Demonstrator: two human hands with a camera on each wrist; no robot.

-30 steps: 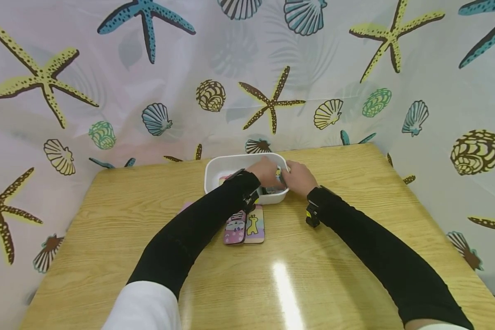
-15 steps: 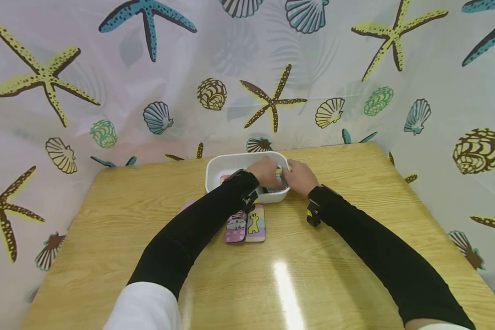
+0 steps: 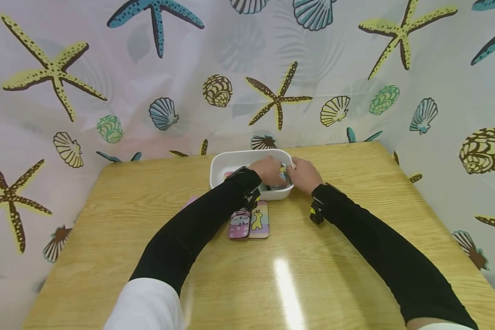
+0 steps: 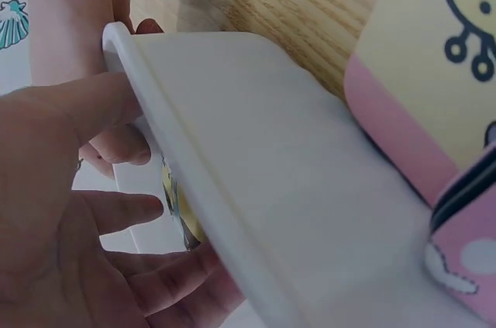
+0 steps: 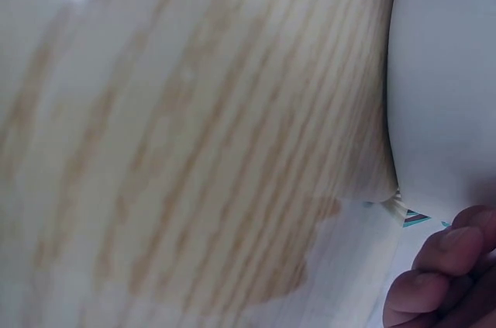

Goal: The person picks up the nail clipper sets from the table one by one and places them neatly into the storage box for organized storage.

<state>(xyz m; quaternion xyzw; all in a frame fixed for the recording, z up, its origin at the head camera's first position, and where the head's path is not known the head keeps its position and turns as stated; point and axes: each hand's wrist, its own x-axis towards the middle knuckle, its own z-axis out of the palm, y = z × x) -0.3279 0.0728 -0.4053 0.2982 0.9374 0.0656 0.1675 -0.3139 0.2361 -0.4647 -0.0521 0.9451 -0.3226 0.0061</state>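
White plastic tub [image 3: 231,161] sits at the far middle of the wooden table [image 3: 148,220], and inside it the left hand [image 3: 269,169] and right hand [image 3: 303,175] meet, fingers curled round a small colourful card [image 3: 283,173] between them.

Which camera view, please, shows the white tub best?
The head view: the whole tub shows on the table, both hands reaching into it. The left wrist view gives only a close stretch of its rim and outer wall; the right wrist view shows just a blurred white wall.
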